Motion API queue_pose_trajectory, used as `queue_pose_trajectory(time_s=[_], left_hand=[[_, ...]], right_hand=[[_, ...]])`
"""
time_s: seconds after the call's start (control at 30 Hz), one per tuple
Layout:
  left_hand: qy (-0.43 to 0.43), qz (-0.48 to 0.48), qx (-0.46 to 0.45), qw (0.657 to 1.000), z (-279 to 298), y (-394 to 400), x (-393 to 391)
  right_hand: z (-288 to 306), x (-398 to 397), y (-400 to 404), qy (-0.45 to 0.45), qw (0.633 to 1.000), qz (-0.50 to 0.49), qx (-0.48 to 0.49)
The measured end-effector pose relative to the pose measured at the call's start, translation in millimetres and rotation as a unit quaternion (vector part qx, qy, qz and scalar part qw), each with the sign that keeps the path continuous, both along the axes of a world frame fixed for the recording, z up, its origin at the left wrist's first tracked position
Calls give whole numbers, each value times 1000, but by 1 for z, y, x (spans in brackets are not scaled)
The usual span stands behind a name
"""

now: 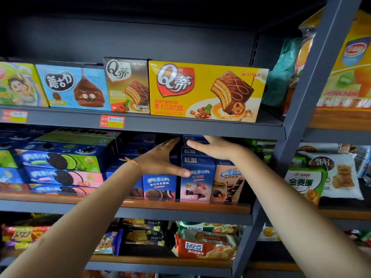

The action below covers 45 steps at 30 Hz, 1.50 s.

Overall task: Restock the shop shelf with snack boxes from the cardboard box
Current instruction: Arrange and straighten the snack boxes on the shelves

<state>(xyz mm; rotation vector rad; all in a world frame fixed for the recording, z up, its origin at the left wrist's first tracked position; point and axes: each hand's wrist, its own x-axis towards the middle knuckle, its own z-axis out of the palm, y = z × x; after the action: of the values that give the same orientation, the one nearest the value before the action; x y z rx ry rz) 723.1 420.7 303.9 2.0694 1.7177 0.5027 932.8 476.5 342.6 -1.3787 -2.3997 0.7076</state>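
From the head view, both hands reach into the grey metal shop shelf (180,127): left hand (164,157) and right hand (216,149), fingers straight, flank the stacked blue cardboard snack boxes (197,167), apparently squaring them; no cardboard box visible.

A stack of blue Oreo snack boxes (197,155) stands on the middle shelf (180,205) under the yellow Q-Ti cake box (206,91). Barcoded tops face forward; the upright front box (195,183) shows pink cones. The stack's depth seems hard to judge.
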Motion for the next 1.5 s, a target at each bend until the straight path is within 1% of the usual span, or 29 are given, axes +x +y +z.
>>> queue_pose_trajectory(time_s=[0.1, 0.17, 0.23, 0.3, 0.37, 0.47, 0.57, 0.7, 0.9, 1.0, 1.33, 1.5], left_hand=[[79, 12, 12, 997, 0, -12, -21], [158, 24, 21, 987, -2, -19, -38], [221, 30, 19, 975, -5, -26, -54], [244, 31, 5, 969, -12, -31, -67], [256, 28, -4, 966, -20, -36, -77], [285, 29, 30, 958, -33, -39, -86], [288, 40, 53, 955, -41, -39, -88], [295, 53, 63, 952, -43, -39, -86], [290, 57, 70, 953, -44, -38, -84], [284, 55, 68, 955, -45, -37, -83], [308, 51, 80, 947, -45, -35, -76], [279, 39, 58, 958, -37, -33, -80]], right_hand=[[1, -20, -23, -23, 999, 38, 22], [3, -41, -36, -81, 992, 67, 68], [1, -64, -43, -163, 973, 102, 129], [-3, -87, -47, -235, 947, 131, 176], [-8, -107, -50, -294, 927, 138, 189], [-13, -129, -49, -386, 900, 107, 171], [-15, -144, -44, -441, 882, 66, 149], [-23, -153, -42, -465, 878, 38, 109], [-36, -154, -45, -473, 874, 12, 113], [-37, -152, -48, -486, 865, 9, 125], [-36, -146, -51, -479, 867, 20, 137], [-29, -143, -47, -474, 870, 37, 131]])
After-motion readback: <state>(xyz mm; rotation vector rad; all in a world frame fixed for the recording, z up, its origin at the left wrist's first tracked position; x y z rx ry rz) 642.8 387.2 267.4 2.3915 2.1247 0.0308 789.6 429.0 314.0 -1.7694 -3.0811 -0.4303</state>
